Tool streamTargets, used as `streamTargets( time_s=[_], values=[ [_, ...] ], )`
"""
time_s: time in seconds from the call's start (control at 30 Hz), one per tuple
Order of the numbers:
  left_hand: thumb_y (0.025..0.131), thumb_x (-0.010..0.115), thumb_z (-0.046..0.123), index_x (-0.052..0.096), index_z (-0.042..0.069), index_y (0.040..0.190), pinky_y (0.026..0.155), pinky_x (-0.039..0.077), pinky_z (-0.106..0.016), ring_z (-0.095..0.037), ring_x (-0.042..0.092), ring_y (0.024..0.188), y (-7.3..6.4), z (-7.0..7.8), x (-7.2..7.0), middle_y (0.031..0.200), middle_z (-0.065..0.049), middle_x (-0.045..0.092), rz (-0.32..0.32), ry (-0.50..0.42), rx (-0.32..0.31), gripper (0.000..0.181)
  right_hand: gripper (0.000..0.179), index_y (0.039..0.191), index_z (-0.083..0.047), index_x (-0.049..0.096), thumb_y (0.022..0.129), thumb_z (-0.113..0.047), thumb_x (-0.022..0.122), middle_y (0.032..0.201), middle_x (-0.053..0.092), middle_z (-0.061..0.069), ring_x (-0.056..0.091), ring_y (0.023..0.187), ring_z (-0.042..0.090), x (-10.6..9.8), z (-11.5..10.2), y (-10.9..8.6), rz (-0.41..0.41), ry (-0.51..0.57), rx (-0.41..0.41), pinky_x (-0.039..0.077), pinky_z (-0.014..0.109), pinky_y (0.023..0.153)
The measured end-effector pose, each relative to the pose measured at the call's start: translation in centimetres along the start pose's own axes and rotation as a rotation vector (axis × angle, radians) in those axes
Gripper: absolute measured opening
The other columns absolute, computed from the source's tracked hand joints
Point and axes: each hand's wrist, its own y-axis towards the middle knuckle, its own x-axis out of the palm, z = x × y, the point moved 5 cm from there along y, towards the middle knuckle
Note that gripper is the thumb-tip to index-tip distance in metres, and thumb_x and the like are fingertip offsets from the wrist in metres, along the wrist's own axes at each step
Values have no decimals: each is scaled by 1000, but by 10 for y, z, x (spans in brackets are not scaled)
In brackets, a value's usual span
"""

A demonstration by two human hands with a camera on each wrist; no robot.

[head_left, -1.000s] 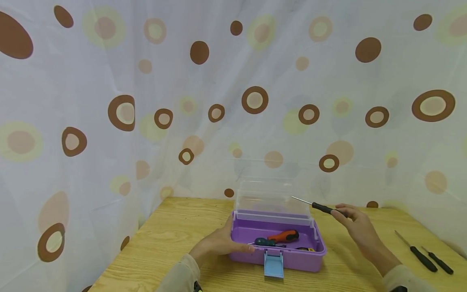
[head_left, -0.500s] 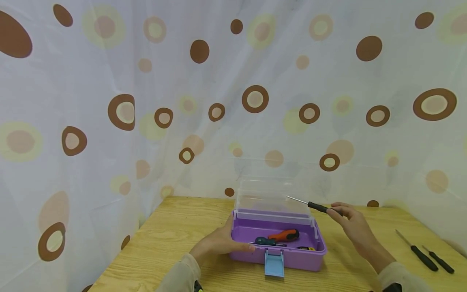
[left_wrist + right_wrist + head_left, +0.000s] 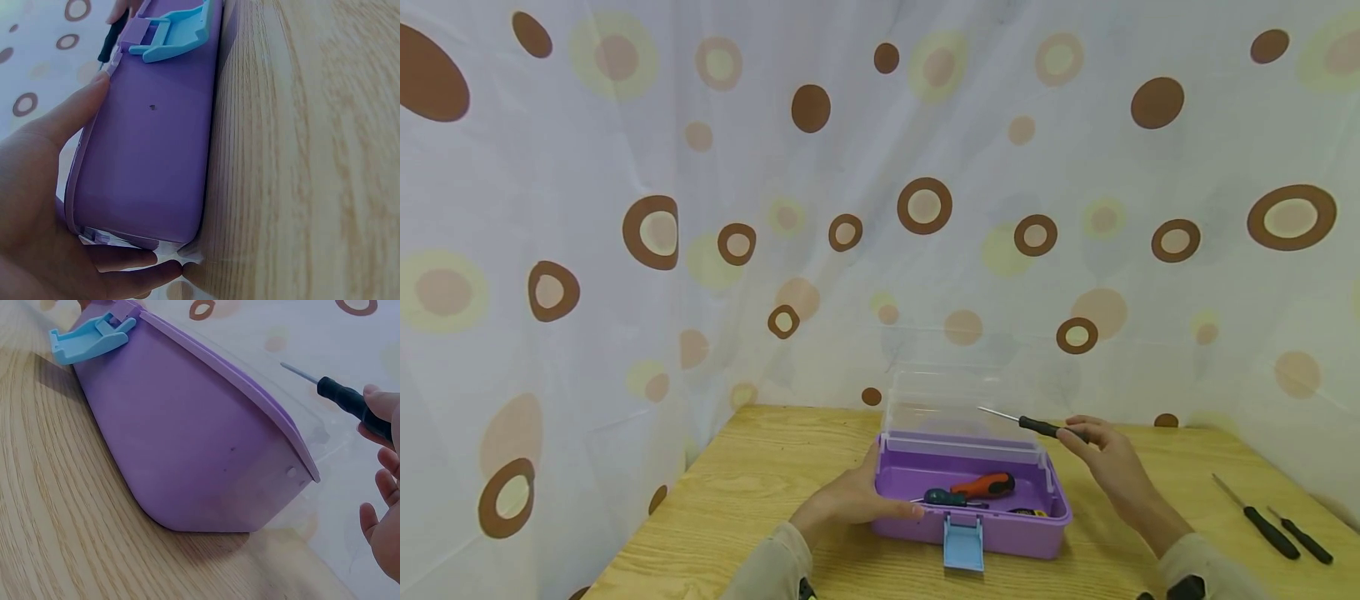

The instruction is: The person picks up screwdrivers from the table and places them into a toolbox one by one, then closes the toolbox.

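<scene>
A purple toolbox [image 3: 1000, 540] stands on the table with its clear lid [image 3: 958, 400] raised and its light blue latch [image 3: 963, 546] hanging down in front. My left hand [image 3: 850, 493] grips its left end, thumb along the front rim and fingers around the side. Pinched between thumb and fingers of my right hand [image 3: 1112, 467] is a screwdriver [image 3: 1039, 427] with a black handle. Its metal shaft points left, above the box's right part. Inside the box lie an orange-and-black screwdriver [image 3: 985, 486], a dark green-handled one [image 3: 946, 497] and a black-and-yellow item [image 3: 1028, 512], partly hidden by the front wall.
Two more black-handled screwdrivers, a longer one [image 3: 1270, 533] and a shorter one [image 3: 1306, 540], lie at the right of the wooden table [image 3: 760, 483]. A white curtain [image 3: 850, 150] with brown and beige circles hangs behind and to the left.
My right hand has moved left with the screwdriver, bringing its shaft farther over the toolbox. The left hand and the box have stayed in place.
</scene>
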Motion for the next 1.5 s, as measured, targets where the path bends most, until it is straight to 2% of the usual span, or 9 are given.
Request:
streamTargets(
  time_s=[0.17,0.57,0.73,0.9,1.17,1.5],
  values=[
    [77,88,48,-5,14,166,111,33,-63,-38,52,131,1,3,0,152,-21,47,-8,-14,17,133,60,129,19,57,105,-36,64,155,34,27,23,146,49,5,0,4,2,1,6,23,68,113],
    [78,88,49,-4,12,166,111,33,-63,-39,51,131,1,1,1,151,-21,47,-11,-17,3,132,64,136,17,55,104,-38,65,156,34,24,26,146,46,26,2,10,-20,-16,47,26,64,114],
    [78,87,49,-5,12,166,110,34,-64,-40,51,132,0,1,0,152,-22,46,-12,-11,14,132,60,132,14,59,102,-36,69,153,39,23,32,143,44,36,-3,14,-30,-51,18,32,61,112],
    [78,87,52,-5,12,166,110,34,-63,-39,52,131,0,0,0,152,-22,46,-11,-3,5,133,62,132,13,62,100,-40,70,153,39,22,32,143,45,42,-5,17,-31,-69,22,33,62,111],
    [78,87,51,-5,13,166,110,35,-62,-38,53,130,0,1,-1,150,-21,48,-15,-30,15,133,54,124,10,68,98,-37,74,152,36,21,31,142,43,49,-9,20,-34,-38,18,35,59,109],
    [79,86,48,-5,14,166,109,37,-61,-37,54,128,0,2,0,149,-19,48,-23,-8,13,130,49,128,5,69,98,-34,74,153,35,26,30,139,50,47,-7,20,-50,-76,-16,31,70,107]
  ],
)
